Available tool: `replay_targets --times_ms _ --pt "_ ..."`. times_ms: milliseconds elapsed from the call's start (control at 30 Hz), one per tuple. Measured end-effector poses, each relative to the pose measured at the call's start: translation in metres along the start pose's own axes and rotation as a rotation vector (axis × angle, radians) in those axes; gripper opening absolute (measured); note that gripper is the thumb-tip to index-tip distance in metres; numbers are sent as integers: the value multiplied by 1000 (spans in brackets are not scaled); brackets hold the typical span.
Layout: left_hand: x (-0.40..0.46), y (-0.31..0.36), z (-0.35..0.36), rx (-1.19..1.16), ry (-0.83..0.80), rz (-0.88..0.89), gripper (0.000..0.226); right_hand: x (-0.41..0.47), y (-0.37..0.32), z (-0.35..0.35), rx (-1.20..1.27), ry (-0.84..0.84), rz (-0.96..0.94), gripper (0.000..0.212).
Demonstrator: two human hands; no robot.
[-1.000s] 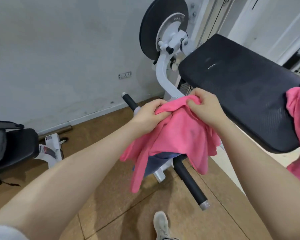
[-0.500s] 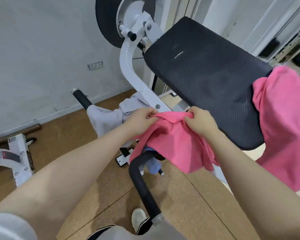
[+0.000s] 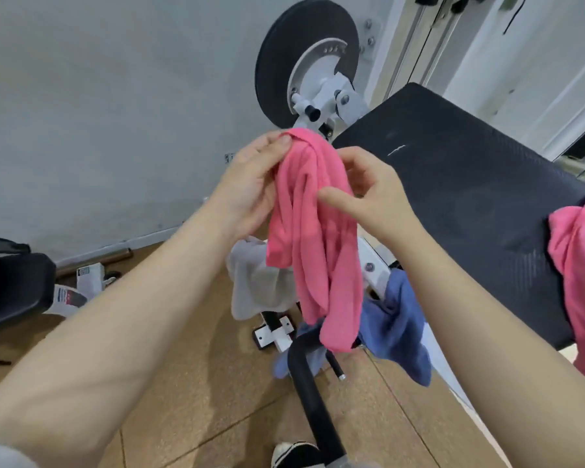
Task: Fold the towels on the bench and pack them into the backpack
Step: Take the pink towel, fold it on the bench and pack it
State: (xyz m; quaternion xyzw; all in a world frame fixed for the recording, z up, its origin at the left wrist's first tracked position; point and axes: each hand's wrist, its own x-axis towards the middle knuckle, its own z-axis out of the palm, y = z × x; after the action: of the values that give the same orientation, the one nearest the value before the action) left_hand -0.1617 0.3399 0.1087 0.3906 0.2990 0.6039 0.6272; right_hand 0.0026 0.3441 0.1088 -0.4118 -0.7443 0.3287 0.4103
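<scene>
A pink towel hangs bunched in the air in front of me. My left hand pinches its top end between thumb and fingers. My right hand holds the cloth lower down on the right side, thumb across the front. Behind it a grey towel and a blue towel drape over the machine's frame. Another pink towel lies over the right end of the black bench pad. No backpack shows clearly in this frame.
A black padded handle bar juts toward me at the bottom centre. A black weight disc stands by the grey wall. Another black seat sits at the left edge. My shoe is on the cork floor.
Both hands have lifted the pink towel upward, so it now hangs long and bunched instead of spread. The grey and blue towels below have come into full sight.
</scene>
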Motion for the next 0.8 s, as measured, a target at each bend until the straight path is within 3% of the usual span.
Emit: replay_targets --times_ms 100,233,367,467,567,667,800 --pt "-27 39 -34 38 65 92 20 10 -24 46 -92 -5 -62 31" --pt "-85 63 -107 132 226 50 20 9 -47 133 -75 -67 -100 16" --pt "-162 85 -196 260 436 -32 19 1 -68 239 -53 -307 48 11" --pt "-224 102 -255 437 489 -115 19 -12 -88 320 -171 -463 74 19" --pt "-282 126 -302 632 523 -134 18 -35 -121 394 -70 -519 -83 32" --pt "-332 160 -342 820 567 -97 16 -51 -157 462 -2 -539 -311 22" --pt "-391 201 -399 1104 721 -79 15 -59 -206 556 -122 -581 -511 15"
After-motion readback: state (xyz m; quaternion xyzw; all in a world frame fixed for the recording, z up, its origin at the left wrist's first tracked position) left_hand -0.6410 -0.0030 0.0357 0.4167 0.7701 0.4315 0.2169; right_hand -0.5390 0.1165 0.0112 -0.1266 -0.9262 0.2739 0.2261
